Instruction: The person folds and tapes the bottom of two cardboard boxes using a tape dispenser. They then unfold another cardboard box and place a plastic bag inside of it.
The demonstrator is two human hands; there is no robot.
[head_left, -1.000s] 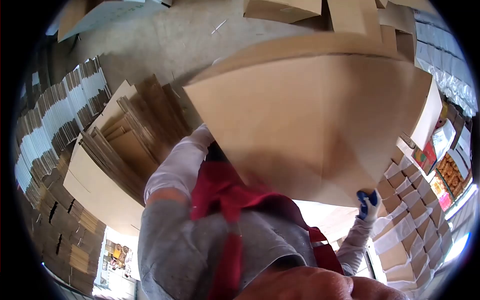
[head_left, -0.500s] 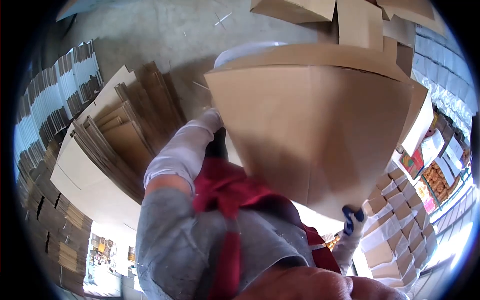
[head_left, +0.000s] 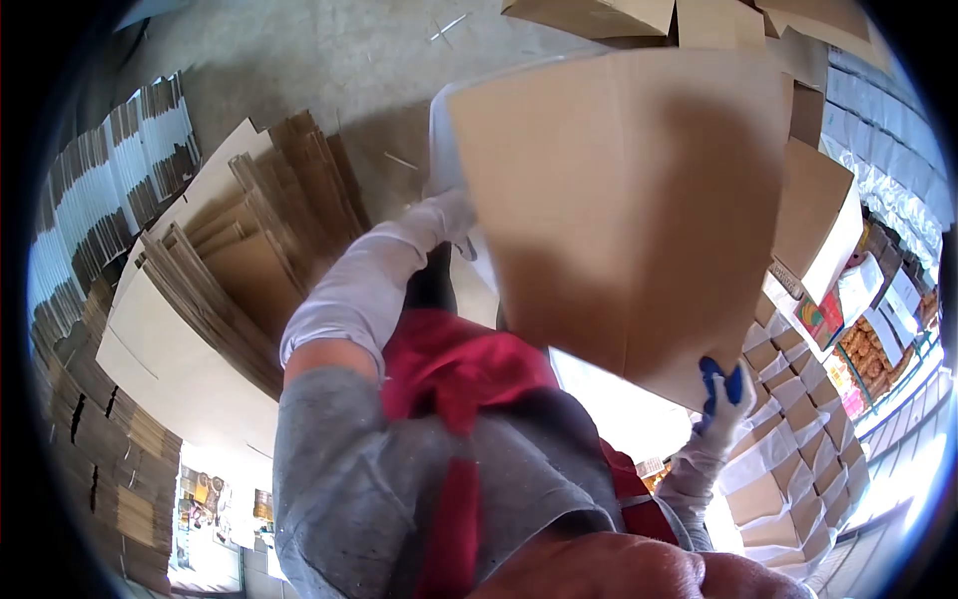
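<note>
A large brown cardboard box (head_left: 569, 220) is held up in front of my body, its broad side facing me. My left hand (head_left: 457, 215), in a white glove and sleeve cover, is at the box's left edge; its fingers are mostly hidden. At the lower right corner, my right hand (head_left: 725, 394), in a white glove with blue fingertips, grips the cardboard edge. A whitish sheet or bag (head_left: 439, 135) shows behind the box's left side.
Folded cardboard sheets (head_left: 249, 250) lean in a white-sided container (head_left: 180, 359) on my left. Flattened stacks (head_left: 115, 190) stand farther left. More brown boxes (head_left: 718, 22) are at the far right, and a block of partitioned cartons (head_left: 788, 449) sits beside my right arm.
The box has tilted, so its upper panel no longer shows and it looks narrower. My right hand has risen slightly with the corner, and my left hand has moved up and right.
</note>
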